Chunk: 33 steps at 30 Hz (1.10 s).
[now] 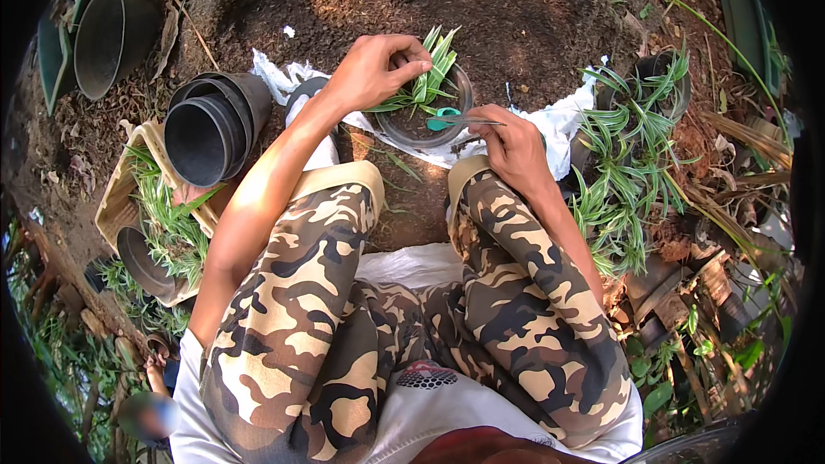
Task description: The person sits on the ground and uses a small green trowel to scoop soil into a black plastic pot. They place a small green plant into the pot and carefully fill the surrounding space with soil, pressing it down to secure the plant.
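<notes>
A small spider plant [433, 77] with white-edged leaves stands in a round dark plastic pot [465, 93] between my feet. My left hand [383, 71] reaches over the pot's left side, thumb and index finger pinched at the plant's leaves. Right of the pot, my right hand [512, 145] grips a slim, pointed greyish tool [474, 120] between thumb and fingers. At the tool's left end, over the pot, shows a teal plastic piece [443, 119]; whether the two are joined I cannot tell. My palm hides part of the tool.
Stacked black pots [200, 142] lie left, beside a tan plastic crate [138, 142] of plants. More spider plants [625, 161] crowd the right. Dark loose soil [515, 6] spreads ahead, with white torn sheeting [564, 122] along its near edge. Another person [155, 367] is at lower left.
</notes>
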Motion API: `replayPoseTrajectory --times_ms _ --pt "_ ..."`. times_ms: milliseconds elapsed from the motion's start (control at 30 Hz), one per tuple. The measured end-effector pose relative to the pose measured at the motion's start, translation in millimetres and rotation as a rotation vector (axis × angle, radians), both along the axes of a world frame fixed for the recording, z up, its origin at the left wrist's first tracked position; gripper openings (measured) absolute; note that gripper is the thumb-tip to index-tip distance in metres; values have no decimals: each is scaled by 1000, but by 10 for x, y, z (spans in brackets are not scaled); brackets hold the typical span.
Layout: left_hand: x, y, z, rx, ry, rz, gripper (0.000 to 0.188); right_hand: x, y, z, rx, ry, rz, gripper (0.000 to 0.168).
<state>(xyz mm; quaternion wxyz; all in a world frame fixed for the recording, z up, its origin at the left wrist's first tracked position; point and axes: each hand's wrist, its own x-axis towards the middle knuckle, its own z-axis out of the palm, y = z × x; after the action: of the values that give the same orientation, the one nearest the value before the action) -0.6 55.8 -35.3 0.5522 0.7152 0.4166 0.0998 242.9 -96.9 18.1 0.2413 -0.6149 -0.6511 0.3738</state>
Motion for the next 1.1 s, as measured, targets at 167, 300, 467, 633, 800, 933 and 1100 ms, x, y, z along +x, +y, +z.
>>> replayPoseTrajectory --times_ms 167,300,467,633,800,933,1100 --pt "6 -19 -47 9 -23 20 28 114 36 24 79 4 62 36" --pt "24 -9 15 6 -11 14 28 179 96 131 31 -8 195 30" --pt "2 -25 -22 18 -25 22 27 241 146 125 11 -119 318 29" --pt "10 -34 -55 25 -36 23 26 308 198 110 47 -196 345 29" --pt "12 -46 -11 8 -14 15 27 273 251 107 97 -199 333 29" --pt "0 -35 10 -10 -32 7 29 273 243 77 144 -145 285 30" --pt "-129 10 70 -50 37 184 33 254 223 56 79 -139 226 32"
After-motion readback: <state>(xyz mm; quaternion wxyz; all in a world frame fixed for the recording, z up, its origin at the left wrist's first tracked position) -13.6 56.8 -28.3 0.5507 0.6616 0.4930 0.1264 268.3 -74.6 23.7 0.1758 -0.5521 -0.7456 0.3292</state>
